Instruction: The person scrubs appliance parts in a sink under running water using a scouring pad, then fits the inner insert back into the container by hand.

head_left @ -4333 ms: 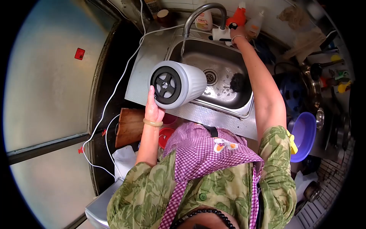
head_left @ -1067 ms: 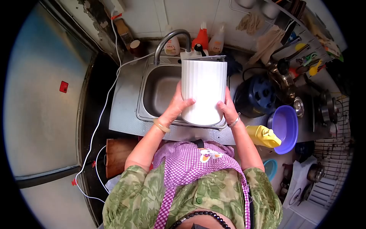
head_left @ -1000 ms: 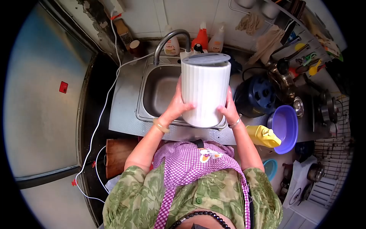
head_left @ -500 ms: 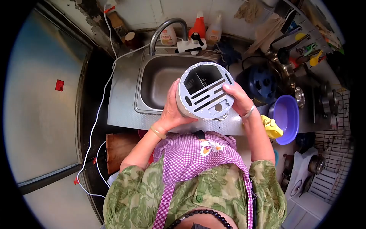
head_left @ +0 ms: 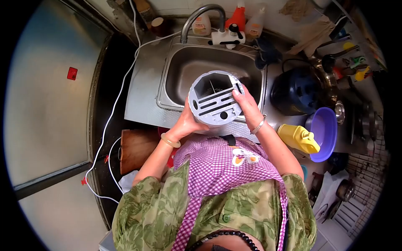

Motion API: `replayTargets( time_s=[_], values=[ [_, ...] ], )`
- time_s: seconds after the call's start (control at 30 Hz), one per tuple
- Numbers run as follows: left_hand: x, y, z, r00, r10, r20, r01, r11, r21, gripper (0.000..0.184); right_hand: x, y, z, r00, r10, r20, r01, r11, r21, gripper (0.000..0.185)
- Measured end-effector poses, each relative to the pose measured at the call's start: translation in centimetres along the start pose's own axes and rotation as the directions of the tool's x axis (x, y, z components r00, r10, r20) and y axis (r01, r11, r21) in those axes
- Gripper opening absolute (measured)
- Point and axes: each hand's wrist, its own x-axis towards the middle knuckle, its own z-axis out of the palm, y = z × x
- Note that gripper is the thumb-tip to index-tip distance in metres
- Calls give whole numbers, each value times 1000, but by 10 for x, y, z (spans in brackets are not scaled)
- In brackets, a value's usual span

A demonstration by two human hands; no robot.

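Note:
A round light-grey container with a slotted top is held between both my hands, over the front edge of the steel sink. Its top faces up toward me and shows a large dark opening, long slots and a round hole. My left hand wraps the lower left side. My right hand grips the right side, with the thumb on the rim of the top. Behind the container stands the curved faucet with its white valve body.
Bottles, one of them red, stand behind the faucet. On the right are a dark blue pot, a yellow jug and a purple basin. A white cable hangs at the left, near a wooden board.
The container, earlier held upright with its ribbed side showing, has tipped its slotted top toward me and come closer to my body. Both hands stay on it. The view has shifted slightly.

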Motion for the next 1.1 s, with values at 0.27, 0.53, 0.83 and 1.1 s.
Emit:
replayTargets(
  time_s=[0.27, 0.53, 0.83, 1.1],
  values=[
    [-48, -24, -46, 990, -69, -123, 100, 957, 273, 129, 26, 62, 14, 933, 41, 358, -64, 996, 55, 86],
    [-79, 34, -5, 937, -135, -323, -73, 827, -557, 111, 18, 45, 37, 919, 86, 384, -63, 996, -70, 76],
    [-77, 26, -2, 877, -133, -462, -62, 922, -383, 86, 17, 72, 51, 937, -152, 316, 232, 944, -234, 59],
    [-84, 22, 6, 838, -210, -504, -129, 821, -556, 65, 20, 74, 42, 946, -34, 321, 112, 968, -226, 66]
  ],
)
